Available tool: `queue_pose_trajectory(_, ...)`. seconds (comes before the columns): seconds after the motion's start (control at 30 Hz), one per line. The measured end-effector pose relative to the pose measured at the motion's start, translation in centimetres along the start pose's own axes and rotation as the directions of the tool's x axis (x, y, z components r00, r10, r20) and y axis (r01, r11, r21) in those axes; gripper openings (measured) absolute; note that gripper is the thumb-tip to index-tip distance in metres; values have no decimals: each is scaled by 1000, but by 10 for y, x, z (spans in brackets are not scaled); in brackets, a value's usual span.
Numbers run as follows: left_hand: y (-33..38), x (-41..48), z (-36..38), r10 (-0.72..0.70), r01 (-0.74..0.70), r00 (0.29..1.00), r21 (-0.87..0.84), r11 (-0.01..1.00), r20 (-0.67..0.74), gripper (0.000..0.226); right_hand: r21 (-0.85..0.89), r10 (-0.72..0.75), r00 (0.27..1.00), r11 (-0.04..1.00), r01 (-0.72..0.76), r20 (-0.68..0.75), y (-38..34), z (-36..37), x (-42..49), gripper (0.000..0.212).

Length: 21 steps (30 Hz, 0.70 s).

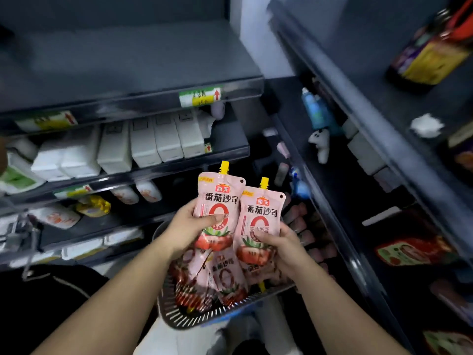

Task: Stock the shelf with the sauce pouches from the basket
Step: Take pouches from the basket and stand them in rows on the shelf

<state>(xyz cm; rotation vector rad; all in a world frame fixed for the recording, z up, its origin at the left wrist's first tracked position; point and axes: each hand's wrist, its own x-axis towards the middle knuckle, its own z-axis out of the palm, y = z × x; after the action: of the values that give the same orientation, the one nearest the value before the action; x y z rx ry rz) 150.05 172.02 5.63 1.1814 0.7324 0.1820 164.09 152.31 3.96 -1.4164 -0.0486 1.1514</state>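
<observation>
Two bare forearms reached in from the bottom edge, the hands each lifting a pink spouted pouch upright above the basket [204, 316]. The left hand [188, 228] gripped the left pouch [217, 198] by its lower half, thumb laid across the front. The right hand [284, 248] pinched the right pouch [261, 216] the same way, thumb in front and fingers behind. The two pouches stood side by side with their edges meeting.

Each carried a yellow cap, a red badge reading 海天, the black characters 番茄沙司, a large red "0" and a picture of tomatoes. More pouches [225, 280] of the same kind lay heaped in the dark slotted basket directly beneath the hands.

Dark shelves [128, 73] rose at left, their front rails bearing green-and-yellow price tags [199, 97] with red arrows; the writing on them was too blurred to read. A row of white cartons [153, 144] filled the second shelf, with white packs [125, 194] printed in orange and a yellow packet [93, 206] on the level below.

At right stood a second rack with a blue bottle [316, 111], a small white plush toy [320, 143], a dark bottle [432, 57] with a yellow label near the top, and red packets [409, 249] lower down. A line of pinkish items [299, 221] just behind the right hand was too blurred to identify.
</observation>
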Motion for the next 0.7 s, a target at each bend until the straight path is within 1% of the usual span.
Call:
queue_pose_trajectory(0.1,39,-6,24,79,-81,994,32,996,77,32,46,-138,986,989,143,-89,-30,-5,-34,50)
queue_pose_trajectory(0.23,81,-19,65,148,-156,973,29,987,179,33,-6,-311,931,949,315,-189,-67,-29,-92,35)
queue_pose_trajectory(0.33,105,-34,106,189,-203,934,16,979,303,37,-21,-401,874,911,412,-273,-88,-49,-144,38)
queue_pose_trajectory(0.4,118,-49,142,208,-230,894,8,973,396,34,-40,-469,812,873,486,-348,-98,-65,-183,38)
queue_pose_trajectory(0.57,132,-96,234,278,-346,784,19,938,554,31,-82,-597,634,756,649,-491,-104,-99,-290,41)
queue_pose_trajectory(0.63,134,-119,270,307,-386,724,-7,922,618,28,-108,-633,561,709,697,-534,-100,-112,-334,41)
queue_pose_trajectory(0.7,136,-147,307,315,-396,658,-42,917,684,29,-139,-655,496,672,728,-570,-91,-126,-380,38)
